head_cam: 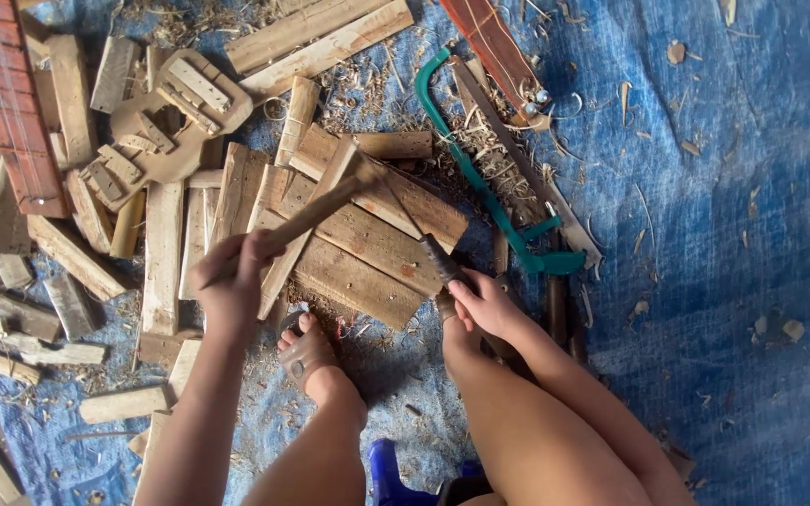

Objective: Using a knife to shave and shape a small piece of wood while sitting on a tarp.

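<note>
My left hand point(230, 277) grips the lower end of a wooden mallet point(325, 206), whose head points up and right over a stack of brown planks point(367, 248). In my right hand point(482, 302) is a chisel point(435, 255) with a dark handle. Its thin blade slants up and left onto the planks, close to the mallet's head. My two sandalled feet rest on the tarp, the left foot point(306, 352) at the near edge of the planks and the right foot under my right hand.
A blue tarp point(724, 234) strewn with shavings covers the ground. A green hacksaw point(480, 183) lies right of the planks. Scrap wood blocks point(163, 245) pile up at the left, with a small instrument-shaped body point(169, 117) and a red-brown fretted neck point(9, 108).
</note>
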